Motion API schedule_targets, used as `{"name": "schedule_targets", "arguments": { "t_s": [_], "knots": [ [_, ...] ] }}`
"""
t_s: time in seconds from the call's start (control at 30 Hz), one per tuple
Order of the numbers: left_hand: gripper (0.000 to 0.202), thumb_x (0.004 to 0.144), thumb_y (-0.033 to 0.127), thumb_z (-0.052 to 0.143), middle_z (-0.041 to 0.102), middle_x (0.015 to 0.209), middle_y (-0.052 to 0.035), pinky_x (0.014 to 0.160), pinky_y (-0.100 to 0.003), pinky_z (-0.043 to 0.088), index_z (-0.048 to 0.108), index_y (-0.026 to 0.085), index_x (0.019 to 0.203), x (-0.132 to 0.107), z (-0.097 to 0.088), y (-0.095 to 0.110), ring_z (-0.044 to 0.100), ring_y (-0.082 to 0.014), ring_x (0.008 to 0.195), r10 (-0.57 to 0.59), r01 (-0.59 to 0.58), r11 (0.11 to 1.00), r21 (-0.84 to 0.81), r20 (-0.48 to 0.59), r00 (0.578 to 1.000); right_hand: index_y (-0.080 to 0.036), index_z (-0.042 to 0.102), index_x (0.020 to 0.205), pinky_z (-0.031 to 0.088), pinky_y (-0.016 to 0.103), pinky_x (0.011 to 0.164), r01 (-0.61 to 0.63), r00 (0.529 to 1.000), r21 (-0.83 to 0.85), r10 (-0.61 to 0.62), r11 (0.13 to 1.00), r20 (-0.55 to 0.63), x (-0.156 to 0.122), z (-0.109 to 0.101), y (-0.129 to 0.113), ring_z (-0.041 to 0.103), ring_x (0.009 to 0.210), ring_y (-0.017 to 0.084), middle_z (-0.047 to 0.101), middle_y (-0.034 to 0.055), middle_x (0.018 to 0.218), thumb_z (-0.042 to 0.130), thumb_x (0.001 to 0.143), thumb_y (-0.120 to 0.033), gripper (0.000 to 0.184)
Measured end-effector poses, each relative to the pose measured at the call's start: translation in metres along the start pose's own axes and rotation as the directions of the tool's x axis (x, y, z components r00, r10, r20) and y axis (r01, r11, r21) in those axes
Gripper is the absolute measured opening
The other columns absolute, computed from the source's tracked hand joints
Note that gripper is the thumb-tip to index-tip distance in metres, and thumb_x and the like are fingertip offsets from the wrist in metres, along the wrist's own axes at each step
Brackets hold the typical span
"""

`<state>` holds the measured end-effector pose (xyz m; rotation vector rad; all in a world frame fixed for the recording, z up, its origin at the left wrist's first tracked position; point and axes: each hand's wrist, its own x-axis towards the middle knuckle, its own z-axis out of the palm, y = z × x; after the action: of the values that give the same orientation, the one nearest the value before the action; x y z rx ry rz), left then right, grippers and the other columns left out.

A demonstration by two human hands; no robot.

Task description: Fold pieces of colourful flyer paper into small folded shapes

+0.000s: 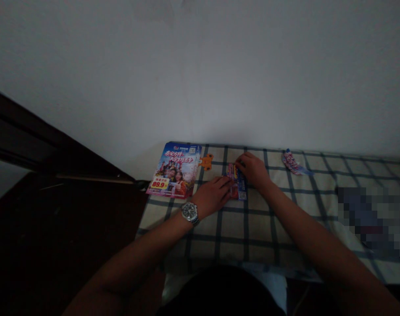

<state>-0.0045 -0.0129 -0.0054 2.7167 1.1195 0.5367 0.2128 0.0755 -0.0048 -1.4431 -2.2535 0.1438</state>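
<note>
A small folded leaflet (242, 184), purple-red on one part and dark blue with a QR code on the other, lies on the checked tablecloth. My left hand (213, 194), with a metal watch on its wrist, rests on the leaflet's left side, its fingers stretched out and lying flat. At the upper right edge of the leaflet, my right hand (254, 169) has its fingers curled and pinched on the paper. To the left is a stack of printed flyers (178, 169) showing a price of 89.9.
An orange bear-shaped piece (206, 162) lies beside the flyers. Farther right sits a folded or crumpled printed paper (291, 161), and a blurred-out dark object (367, 219) is near the right side. The tablecloth (200, 239) covers a table against a white wall (200, 79).
</note>
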Motion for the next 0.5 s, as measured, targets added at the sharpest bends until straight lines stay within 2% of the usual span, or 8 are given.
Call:
{"name": "schedule_targets", "arguments": {
  "t_s": [0.33, 0.5],
  "knots": [
    [0.036, 0.104, 0.029, 0.049, 0.059, 0.139, -0.0103, 0.106, -0.042, 0.053, 0.059, 0.017, 0.137, -0.0007, 0.0025, -0.0014, 0.057, -0.0249, 0.125, 0.007, -0.007, 1.0, -0.015, -0.016, 1.0, -0.021, 0.069, 0.09, 0.049, 0.035, 0.076, -0.021, 0.999, -0.022, 0.02, 1.0, -0.04, 0.0001, 0.0025, -0.0024, 0.064, 0.087, 0.023, 0.067, 0.0075, 0.095, 0.06, 0.097, -0.022, 0.011],
    [0.038, 0.104, 0.032, 0.049, 0.061, 0.137, -0.0103, 0.108, -0.044, 0.05, 0.059, 0.016, 0.136, -0.0001, 0.0014, -0.0011, 0.059, -0.0253, 0.12, 0.008, -0.008, 1.0, -0.008, -0.021, 1.0, -0.021, 0.069, 0.093, 0.048, 0.034, 0.079, -0.035, 0.997, 0.057, 0.038, 0.998, -0.062, -0.0054, 0.0006, -0.0033, 0.064, 0.089, 0.023, 0.068, 0.0065, 0.096, 0.06, 0.097, -0.023, 0.01]
  ]
}}
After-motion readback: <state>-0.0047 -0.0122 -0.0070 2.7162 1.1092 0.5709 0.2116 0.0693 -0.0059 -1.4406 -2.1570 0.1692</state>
